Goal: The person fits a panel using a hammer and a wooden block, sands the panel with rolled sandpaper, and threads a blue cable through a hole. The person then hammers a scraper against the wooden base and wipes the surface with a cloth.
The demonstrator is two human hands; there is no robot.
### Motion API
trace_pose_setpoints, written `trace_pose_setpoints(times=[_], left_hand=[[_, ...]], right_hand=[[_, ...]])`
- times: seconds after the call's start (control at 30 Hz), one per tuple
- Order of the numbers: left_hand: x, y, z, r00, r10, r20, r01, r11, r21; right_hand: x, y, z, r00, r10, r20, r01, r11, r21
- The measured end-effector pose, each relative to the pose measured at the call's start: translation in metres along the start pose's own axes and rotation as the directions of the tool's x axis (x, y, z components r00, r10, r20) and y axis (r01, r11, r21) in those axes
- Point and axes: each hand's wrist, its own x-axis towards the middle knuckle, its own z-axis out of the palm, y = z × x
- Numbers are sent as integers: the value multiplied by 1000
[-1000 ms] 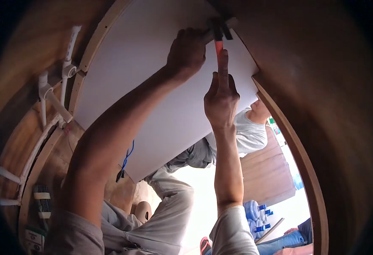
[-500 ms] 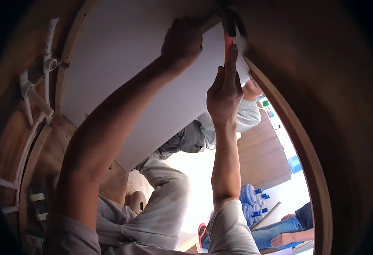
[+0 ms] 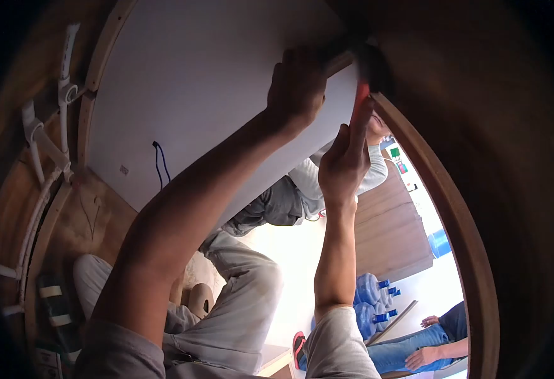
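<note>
My right hand is wrapped around the red handle of a hammer, index finger stretched along it. The dark hammer head lies in shadow at the upper corner and is blurred. My left hand is closed just to the left of it, around a dark, elongated thing that reaches toward the hammer head; its kind is hidden by shadow. A large white panel spreads behind both hands. A short wooden edge shows between the left hand and the hammer.
A curved wooden frame edge borders the opening on the right. White pipes run along the left wall. A blue cord hangs by the panel. Beyond the opening are two people, one in blue jeans, and several blue water bottles.
Both hands and the hammer have shifted down and right in view. The white panel's lower corner has moved up and left, and the blue cord now shows.
</note>
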Motion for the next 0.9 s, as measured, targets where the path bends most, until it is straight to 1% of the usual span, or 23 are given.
trace_pose_setpoints(times=[0.07,0.1,0.17,0.2,0.27,0.3,0.37,0.4,0.43,0.5,0.57,0.6,0.63,0.7,0.73,0.77,0.83,0.9], left_hand=[[-4,1,6,997,53,-56,-52,998,28],[-5,1,8,993,83,-88,-79,996,45],[-9,9,17,998,56,3,-56,996,63],[-11,13,22,998,39,49,-42,997,72],[-13,19,17,996,8,90,-16,997,80],[-14,20,15,993,-10,114,0,996,86],[-16,17,24,987,27,160,-24,1000,-17],[-16,17,29,982,49,180,-37,997,-69],[-26,24,55,1000,3,23,-3,1000,-25],[-30,35,36,999,-17,52,13,997,71],[-28,31,36,995,35,96,-38,999,33],[-33,33,36,996,78,46,-81,995,65],[-32,32,35,997,62,52,-64,997,32],[-28,28,30,997,36,63,-35,999,-25],[-28,29,21,998,54,15,-52,995,-87],[-32,22,20,998,55,18,-53,995,-83],[-41,2,21,998,59,28,-57,995,-81],[-58,-6,-8,977,159,139,-176,977,123]], right_hand=[[0,-2,-9,998,32,57,-31,999,-16],[-4,1,-9,999,27,38,-27,1000,-15],[-9,5,-6,1000,8,-2,-8,1000,-8],[-10,6,-8,1000,12,23,-12,1000,-13],[-12,4,-14,997,33,69,-31,999,-36],[-14,7,-14,998,33,45,-32,999,-29],[-17,9,-12,999,32,6,-32,999,-6],[-18,6,-16,996,81,40,-81,997,-6],[-18,5,-19,996,79,40,-77,996,-51],[-22,19,-9,989,-75,-127,73,997,-24],[-17,21,-7,996,-58,-68,54,996,-65],[-24,12,-21,987,122,105,-116,991,-64],[-28,13,-19,979,151,139,-147,989,-33],[-35,4,-15,993,113,43,-116,991,69],[-44,0,-13,996,86,4,-86,995,51],[-57,-6,-18,994,109,19,-110,993,53],[-80,-22,-39,943,246,224,-245,969,-33],[-95,-25,-49,957,203,206,-199,979,-40]])
